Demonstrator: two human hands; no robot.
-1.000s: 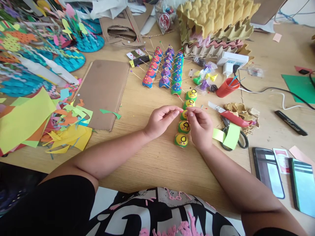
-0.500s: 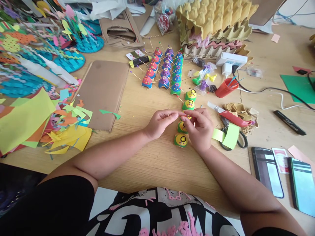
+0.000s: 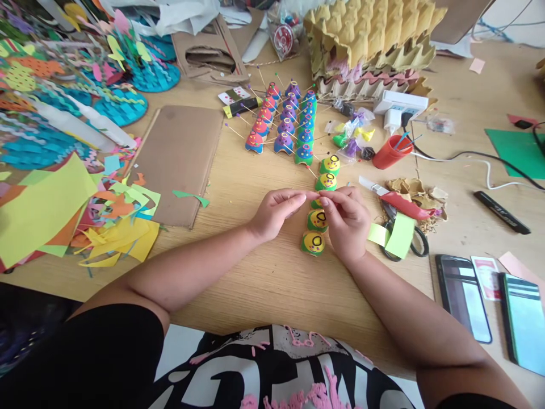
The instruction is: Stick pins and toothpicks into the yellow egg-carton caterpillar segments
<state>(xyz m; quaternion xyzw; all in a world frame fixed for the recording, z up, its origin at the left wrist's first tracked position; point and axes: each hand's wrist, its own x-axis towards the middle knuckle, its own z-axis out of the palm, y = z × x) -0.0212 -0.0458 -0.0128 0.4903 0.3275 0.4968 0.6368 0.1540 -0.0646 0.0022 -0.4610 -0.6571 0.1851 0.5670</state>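
My left hand [image 3: 276, 215] and my right hand [image 3: 347, 221] meet at the fingertips above a row of yellow and green painted egg-carton cups. Both are pinched closed; whatever lies between the fingertips is too small to name. Beneath and beside my right hand, the nearest cup [image 3: 313, 242] shows a dark ring on its yellow top, and the middle cup is partly hidden by the fingers. Behind the hands stand rows of painted cups: red and blue [image 3: 254, 142], purple and blue [image 3: 284, 142], blue and green [image 3: 304, 153], many with thin pin-tipped sticks.
Left are a cardboard sheet [image 3: 176, 159], paper scraps [image 3: 123, 244] and white glue bottles [image 3: 102, 122]. Right are a red cup [image 3: 392, 152], a red-handled cutter [image 3: 404, 204], black scissors [image 3: 419, 243], a marker [image 3: 501, 212] and phones [image 3: 463, 298]. Egg trays [image 3: 374, 34] stand behind.
My fingertips have shifted slightly and my left fingertips have drawn back a little to the left. The cups and surrounding objects stay where they were.
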